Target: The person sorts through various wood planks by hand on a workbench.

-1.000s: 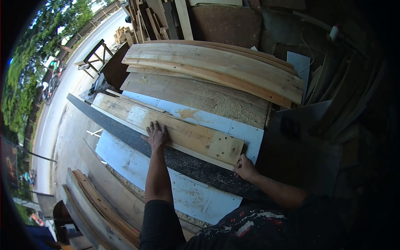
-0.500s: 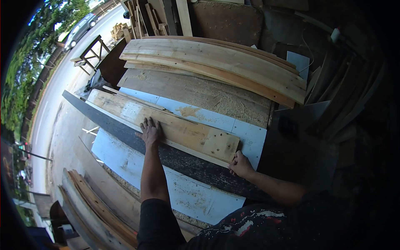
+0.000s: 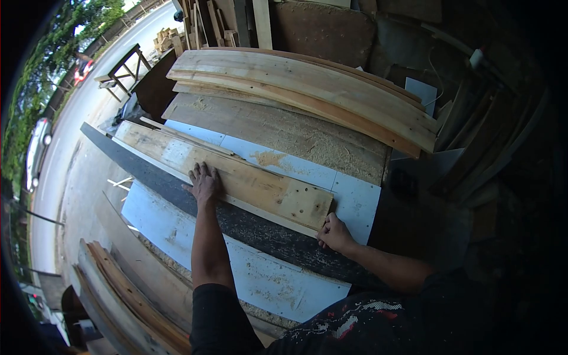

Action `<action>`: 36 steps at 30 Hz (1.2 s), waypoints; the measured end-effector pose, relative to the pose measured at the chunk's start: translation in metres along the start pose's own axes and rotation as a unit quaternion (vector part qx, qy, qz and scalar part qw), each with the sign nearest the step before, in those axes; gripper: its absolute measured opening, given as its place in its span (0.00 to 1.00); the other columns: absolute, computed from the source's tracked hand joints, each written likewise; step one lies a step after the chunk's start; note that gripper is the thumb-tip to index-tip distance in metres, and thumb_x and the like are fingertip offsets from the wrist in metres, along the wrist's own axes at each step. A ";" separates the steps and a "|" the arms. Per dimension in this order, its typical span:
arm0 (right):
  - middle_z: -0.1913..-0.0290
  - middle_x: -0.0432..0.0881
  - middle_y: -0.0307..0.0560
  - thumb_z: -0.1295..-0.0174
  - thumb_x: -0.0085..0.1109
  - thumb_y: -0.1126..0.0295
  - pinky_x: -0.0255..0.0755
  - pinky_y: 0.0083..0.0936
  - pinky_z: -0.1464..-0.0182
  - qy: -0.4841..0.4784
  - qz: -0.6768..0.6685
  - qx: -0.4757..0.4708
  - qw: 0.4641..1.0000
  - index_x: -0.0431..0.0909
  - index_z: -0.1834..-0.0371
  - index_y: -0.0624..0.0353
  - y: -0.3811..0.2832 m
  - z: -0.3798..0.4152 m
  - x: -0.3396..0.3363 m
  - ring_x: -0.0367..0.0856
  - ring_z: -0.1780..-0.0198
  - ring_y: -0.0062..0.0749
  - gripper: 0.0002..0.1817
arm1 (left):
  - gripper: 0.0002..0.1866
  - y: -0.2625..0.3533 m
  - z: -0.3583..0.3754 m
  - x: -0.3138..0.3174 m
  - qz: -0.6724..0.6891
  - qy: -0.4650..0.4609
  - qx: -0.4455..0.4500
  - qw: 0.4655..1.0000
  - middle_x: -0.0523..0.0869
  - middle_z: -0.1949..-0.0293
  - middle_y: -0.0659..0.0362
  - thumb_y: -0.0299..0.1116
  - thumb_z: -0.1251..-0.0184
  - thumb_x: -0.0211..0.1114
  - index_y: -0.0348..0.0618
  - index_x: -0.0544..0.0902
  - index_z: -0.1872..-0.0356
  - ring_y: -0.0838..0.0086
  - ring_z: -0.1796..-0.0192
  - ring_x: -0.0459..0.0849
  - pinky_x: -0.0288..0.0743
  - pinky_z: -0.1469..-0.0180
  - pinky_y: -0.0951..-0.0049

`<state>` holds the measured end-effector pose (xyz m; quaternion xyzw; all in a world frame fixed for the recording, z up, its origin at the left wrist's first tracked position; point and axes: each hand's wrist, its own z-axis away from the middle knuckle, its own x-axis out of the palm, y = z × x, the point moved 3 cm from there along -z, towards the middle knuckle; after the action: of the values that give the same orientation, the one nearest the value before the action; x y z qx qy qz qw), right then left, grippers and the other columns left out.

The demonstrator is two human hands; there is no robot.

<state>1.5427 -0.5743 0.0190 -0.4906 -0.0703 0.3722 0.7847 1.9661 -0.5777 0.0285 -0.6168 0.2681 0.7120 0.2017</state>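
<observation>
A long, worn wooden board lies slantwise across a desk topped with white panels, running from upper left to the person's right. The left hand rests palm down near the board's middle, open, with its fingers spread, gripping nothing. The right hand is curled closed on the board's near right corner, beside a patch dotted with dark holes (nail holes, by their look). A black, speckled strip runs along the board's near side. Thin wooden sticks lie along its far side, and sawdust is scattered beyond. Farther back, long planks are stacked; more lumber lies at lower left. At far left, a silver car is on a road.
</observation>
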 end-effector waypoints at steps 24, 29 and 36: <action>0.71 0.77 0.47 0.36 0.58 0.79 0.75 0.22 0.74 -0.029 0.023 0.023 0.999 0.58 0.55 0.63 -0.037 -0.027 0.035 0.81 0.73 0.26 0.16 | 0.31 -0.033 -0.042 -0.004 0.012 0.020 -0.010 1.000 0.54 0.22 0.64 0.57 0.25 0.40 0.59 0.61 0.25 0.61 0.20 0.49 0.36 0.28 0.27; 0.73 0.80 0.48 0.39 0.60 0.78 0.77 0.23 0.76 -0.022 0.024 0.003 0.999 0.58 0.60 0.63 -0.035 -0.037 0.041 0.83 0.74 0.27 0.17 | 0.31 -0.039 -0.050 -0.007 0.010 0.011 -0.007 1.000 0.53 0.22 0.65 0.57 0.24 0.40 0.60 0.61 0.25 0.62 0.20 0.49 0.36 0.28 0.27; 0.73 0.80 0.47 0.38 0.60 0.77 0.77 0.22 0.76 -0.025 0.030 0.012 0.999 0.58 0.60 0.63 -0.043 -0.046 0.051 0.83 0.75 0.26 0.16 | 0.31 -0.049 -0.066 -0.005 0.003 0.011 -0.008 1.000 0.52 0.21 0.65 0.57 0.24 0.39 0.61 0.59 0.25 0.62 0.20 0.48 0.35 0.29 0.26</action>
<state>1.6230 -0.5843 0.0182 -0.4736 -0.0712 0.4087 0.7769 2.0474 -0.5811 0.0210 -0.6258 0.2663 0.7076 0.1917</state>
